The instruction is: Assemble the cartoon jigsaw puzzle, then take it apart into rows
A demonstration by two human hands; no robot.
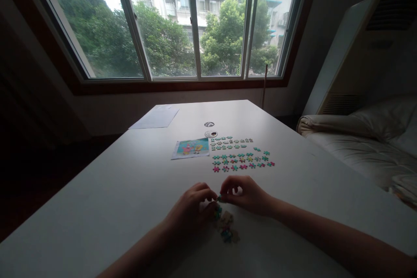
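My right hand (246, 193) pinches a small green puzzle piece (219, 198) between thumb and index finger, just above the white table. Close against it from the other side is my left hand (195, 204), its fingers curled and their tips meeting at the same piece. A green puzzle piece (218, 213) lies right by the left thumb. Below the hands is a loose pile of puzzle pieces (227, 221), some showing beige backs, others coloured faces. Farther off, several rows of puzzle pieces (241, 160) lie spread out beside a picture sheet (190, 149) with cartoon figures.
On the white table (114, 186), two round patterned discs (211, 134) lie behind the picture sheet. White papers (154, 117) rest at the far left corner. A sofa (358, 139) stands to the right, and a wide window (195, 21) is beyond the table.
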